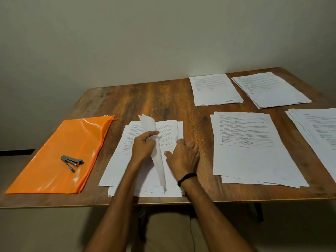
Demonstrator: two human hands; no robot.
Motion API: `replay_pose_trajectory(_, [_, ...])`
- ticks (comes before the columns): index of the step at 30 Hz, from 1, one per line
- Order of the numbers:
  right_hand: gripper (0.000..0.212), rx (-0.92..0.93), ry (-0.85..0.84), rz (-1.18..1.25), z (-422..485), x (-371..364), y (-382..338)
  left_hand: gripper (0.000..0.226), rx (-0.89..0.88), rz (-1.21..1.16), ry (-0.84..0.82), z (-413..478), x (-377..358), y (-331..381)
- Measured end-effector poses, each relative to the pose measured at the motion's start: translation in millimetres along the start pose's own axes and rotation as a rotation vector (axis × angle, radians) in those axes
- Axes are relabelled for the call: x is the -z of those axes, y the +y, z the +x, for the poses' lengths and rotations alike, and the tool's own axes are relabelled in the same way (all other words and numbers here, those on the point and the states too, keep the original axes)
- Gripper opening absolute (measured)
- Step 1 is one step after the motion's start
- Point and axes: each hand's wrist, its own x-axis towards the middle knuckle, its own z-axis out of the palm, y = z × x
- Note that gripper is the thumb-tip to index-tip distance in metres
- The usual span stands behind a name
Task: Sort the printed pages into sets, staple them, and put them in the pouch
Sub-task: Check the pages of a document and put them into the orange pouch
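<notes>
wooden desk (163, 99) below a plain upper wall (127, 33): left grip (143, 146) pinches a lifted page (149, 124), right grip (183, 157) flat on the pile (116, 166).

Counting one orange pouch (60, 153), one stapler (72, 161) lying on it, five piles of printed pages (254, 157) to its right, one left hand (143, 146) and one right hand (183, 157), and perhaps a single lifted sheet (160, 160).
</notes>
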Motion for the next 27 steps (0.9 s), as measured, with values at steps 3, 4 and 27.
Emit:
replay_pose_trajectory(3, [0.042,0.037,0.053,0.162,1.9,1.7,2.0,0.017,0.076,-0.181,0.029,-2.7,-1.4,-13.8])
replay_pose_trajectory(4, [0.04,0.047,0.059,0.215,2.1,2.3,2.5,0.014,0.101,-0.226,0.03,-3.2,-1.3,-15.8])
replay_pose_trajectory(27, [0.049,0.047,-0.125,0.566,0.9,2.8,1.4,0.014,0.143,-0.445,0.173,-9.6,8.0,-17.3])
